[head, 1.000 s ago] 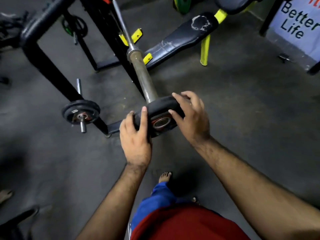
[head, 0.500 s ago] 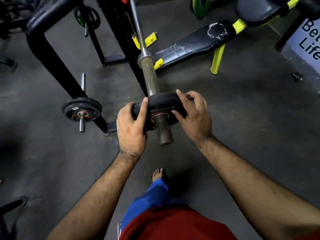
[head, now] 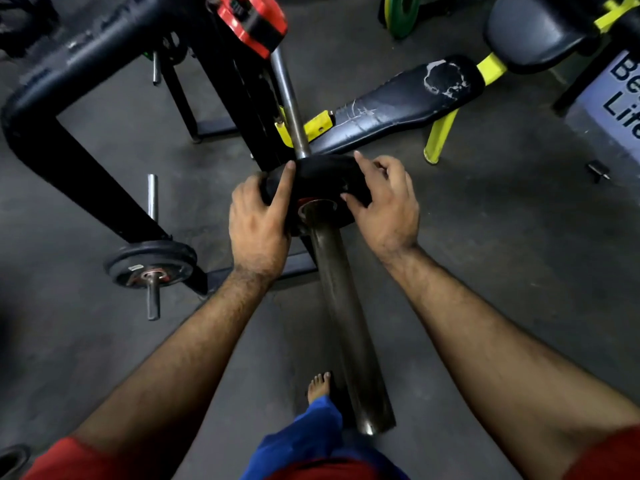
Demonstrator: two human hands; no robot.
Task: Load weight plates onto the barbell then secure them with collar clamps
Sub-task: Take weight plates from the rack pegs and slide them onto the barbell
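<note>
A black weight plate (head: 317,178) sits far up the barbell sleeve (head: 341,306), close against the sleeve's inner shoulder where the thin bar shaft (head: 289,98) begins. My left hand (head: 258,220) grips the plate's left rim, index finger stretched over its top. On the right rim rests my right hand (head: 384,206), fingers curled around the edge. A long stretch of bare sleeve runs toward me, ending near my foot. No collar clamp is visible.
A black rack frame (head: 69,161) stands left, with a small plate (head: 150,263) on a storage peg. A red-and-black rack part (head: 251,19) hangs above the bar. A worn bench (head: 405,98) with yellow legs lies right. My bare foot (head: 318,384) is beside the sleeve end.
Both hands have slid the plate from the sleeve's tip along the sleeve to its inner end. My head has moved closer, so more bare sleeve shows toward me.
</note>
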